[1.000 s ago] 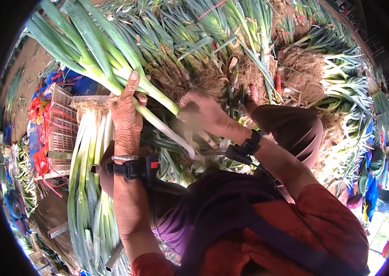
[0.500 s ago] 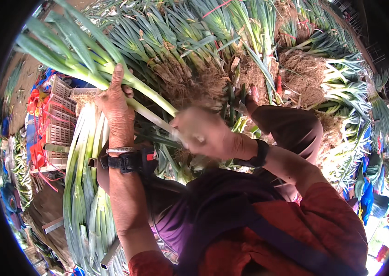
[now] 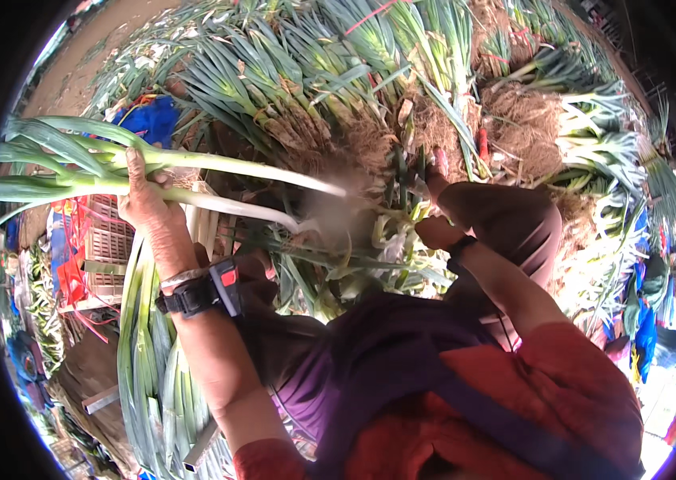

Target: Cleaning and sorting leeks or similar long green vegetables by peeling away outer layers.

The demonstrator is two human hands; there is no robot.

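Note:
My left hand (image 3: 150,204) is closed around several long green onions (image 3: 250,168), held nearly level, leaves to the left and white ends to the right. A hazy grey-brown blur covers the air by those white ends, so their root tips are hard to see. Off to the right, beside my bent knee, my right hand (image 3: 438,234) is curled shut with the fingers turned away. A pale, thin strip (image 3: 390,214) leads toward it; whether the fingers hold it is not clear. Below my left hand lies a pile of green onions (image 3: 146,344), white ends up.
Bunches of green onions with brown, soil-covered roots (image 3: 362,144) stand in front, some tied with red bands. A slatted plastic crate (image 3: 106,232) with red plastic (image 3: 72,264) sits at left. Loose trimmed leaves (image 3: 386,264) lie between my legs. A metal bar end (image 3: 200,448) juts out lower left.
My left hand has moved left and down, turning the green onions from slanted to nearly level. My right hand has left their white ends and swung right to my knee.

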